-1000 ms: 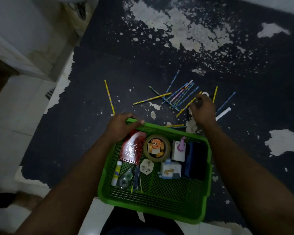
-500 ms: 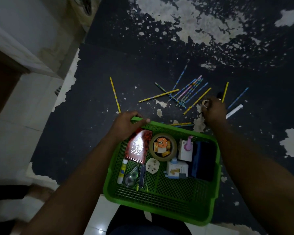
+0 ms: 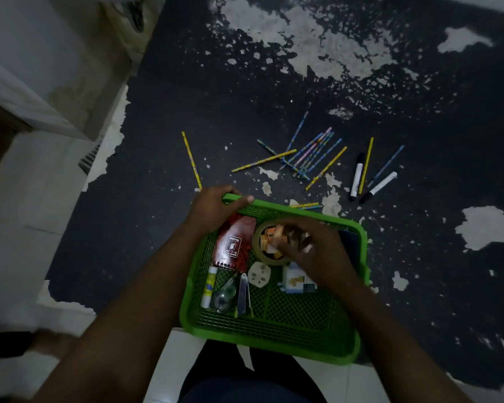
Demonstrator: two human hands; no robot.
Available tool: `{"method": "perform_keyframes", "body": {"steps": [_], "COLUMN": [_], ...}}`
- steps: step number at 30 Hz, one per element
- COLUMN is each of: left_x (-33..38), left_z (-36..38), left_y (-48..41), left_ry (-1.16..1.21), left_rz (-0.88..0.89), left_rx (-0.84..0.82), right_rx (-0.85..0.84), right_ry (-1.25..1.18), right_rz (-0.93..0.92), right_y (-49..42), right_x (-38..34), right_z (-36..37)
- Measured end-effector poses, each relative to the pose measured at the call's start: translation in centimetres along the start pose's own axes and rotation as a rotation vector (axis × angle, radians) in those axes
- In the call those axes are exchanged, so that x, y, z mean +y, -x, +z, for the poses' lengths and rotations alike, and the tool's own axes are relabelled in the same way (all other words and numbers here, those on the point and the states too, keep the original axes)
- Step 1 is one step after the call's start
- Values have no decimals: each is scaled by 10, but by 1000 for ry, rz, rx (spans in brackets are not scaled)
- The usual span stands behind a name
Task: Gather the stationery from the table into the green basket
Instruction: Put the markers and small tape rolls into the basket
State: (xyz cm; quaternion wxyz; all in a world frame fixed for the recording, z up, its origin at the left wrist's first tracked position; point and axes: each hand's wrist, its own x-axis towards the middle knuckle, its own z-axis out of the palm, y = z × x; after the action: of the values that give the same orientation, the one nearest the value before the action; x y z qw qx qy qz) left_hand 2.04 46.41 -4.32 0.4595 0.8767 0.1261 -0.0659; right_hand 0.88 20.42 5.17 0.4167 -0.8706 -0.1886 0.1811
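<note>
1. The fingers (image 3: 239,199) of the left hand (image 3: 216,207) curl over the far left rim of the green basket (image 3: 274,341), clamped on the plastic edge.
2. Just beyond those fingers a single yellow pencil (image 3: 191,160) lies on the dark table (image 3: 163,228), apart from the rest.
3. Below the left hand, inside the basket, sit a red notebook (image 3: 234,242), a glue stick (image 3: 209,286), a clear tape dispenser (image 3: 224,296) and a white plug (image 3: 259,274).
4. The right hand (image 3: 312,248) hangs over the tape roll (image 3: 269,244) in the basket; its fingertips are blurred, so I cannot tell whether they pinch anything.
5. That hand covers much of the basket's right side; a white box (image 3: 296,282) shows under the wrist.
6. Beyond the right hand a cluster of pencils (image 3: 309,154) lies scattered on the table.
7. Further right lie two white markers (image 3: 356,177) and loose pencils between them.
</note>
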Motion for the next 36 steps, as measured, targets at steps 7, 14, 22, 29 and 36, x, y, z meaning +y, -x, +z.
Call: {"method": "perform_keyframes", "body": {"steps": [7,14,22,29,36], "left_x": [1,1,2,1,2], "left_z": [0,0,0,1,1], "left_y": [1,1,2,0,0], "left_ry": [-5,-43,-56,-250,-418], "left_rz": [33,45,67,206,219], "left_rx": [-9,14,33,33,24], "right_rx": [-203,-227,-247,105,432], "right_ry": [313,600,718,472,217], "right_rz": [-135,-235,-220,-65,326], "right_y": [17,9,16,-10,-81], "right_x": [0,-11,-6,-6,79], "right_z": [84,130,139,61,-50]}}
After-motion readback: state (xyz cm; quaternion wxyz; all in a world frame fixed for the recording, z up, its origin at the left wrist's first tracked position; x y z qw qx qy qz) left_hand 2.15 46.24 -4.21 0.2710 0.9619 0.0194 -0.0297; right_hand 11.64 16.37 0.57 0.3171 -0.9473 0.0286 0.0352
